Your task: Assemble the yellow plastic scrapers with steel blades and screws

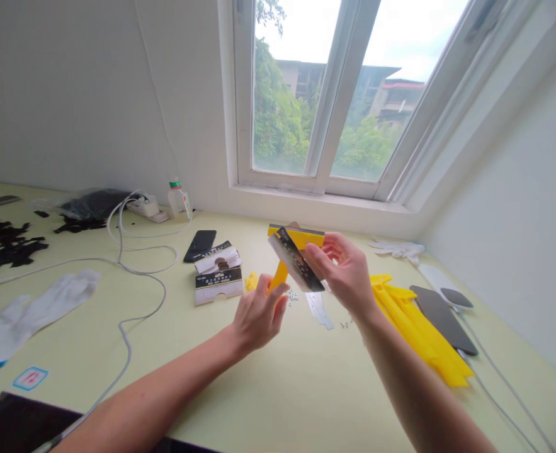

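Note:
My left hand (260,314) is closed around the handle of a yellow scraper-like tool (279,277), which is held tilted above the table. My right hand (346,270) grips a black-and-white printed cardboard sleeve (299,261) at the tool's wide yellow head. The sleeve hangs slanted in front of the head and hides part of it. Below the hands lie small metal nuts (293,296), flat metal blades (319,308) and a few screws (346,324). Small yellow pieces (251,281) sit just beyond my left hand.
Two similar cardboard sleeves (218,290) and a black phone (200,245) lie left of centre. Long yellow handles (419,327) are piled at right, beside a dark tablet-like slab (442,318). A white cable (164,289), a glove (36,314) and a bottle (179,201) are on the left.

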Demonstrator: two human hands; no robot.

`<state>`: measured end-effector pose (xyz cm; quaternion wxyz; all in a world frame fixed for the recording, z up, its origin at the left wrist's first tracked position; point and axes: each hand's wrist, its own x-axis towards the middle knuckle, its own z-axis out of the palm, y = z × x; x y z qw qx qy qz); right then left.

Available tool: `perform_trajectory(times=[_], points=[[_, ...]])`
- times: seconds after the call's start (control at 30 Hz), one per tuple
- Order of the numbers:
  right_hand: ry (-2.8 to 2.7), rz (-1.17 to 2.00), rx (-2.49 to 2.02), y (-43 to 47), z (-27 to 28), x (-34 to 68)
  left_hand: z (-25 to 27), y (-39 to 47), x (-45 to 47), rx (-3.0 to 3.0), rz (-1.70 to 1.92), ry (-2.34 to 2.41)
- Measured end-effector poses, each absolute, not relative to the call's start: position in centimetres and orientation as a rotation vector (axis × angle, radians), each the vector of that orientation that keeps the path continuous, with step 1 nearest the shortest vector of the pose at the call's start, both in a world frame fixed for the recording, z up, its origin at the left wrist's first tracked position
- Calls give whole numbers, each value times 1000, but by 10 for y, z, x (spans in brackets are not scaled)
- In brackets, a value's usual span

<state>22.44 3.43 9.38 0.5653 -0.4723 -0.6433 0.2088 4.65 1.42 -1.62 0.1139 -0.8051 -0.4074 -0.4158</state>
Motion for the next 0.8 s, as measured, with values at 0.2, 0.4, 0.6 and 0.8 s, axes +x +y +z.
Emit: perform_trajectory(times=[0.2,0.4,0.6,0.8], points=[[-1439,620,-1107,29,95,224,-13,12,45,-2409,-1406,-1021],[-1588,587,-1135,4,103,211,11,20,27,-2076,-1812,-670],[-1677,525,-1087,-7,103,201,25,9,19,-2108,-1588,-656],[-1682,314,-1047,-4,108,211,26,11,20,-2218,-1574,-578]])
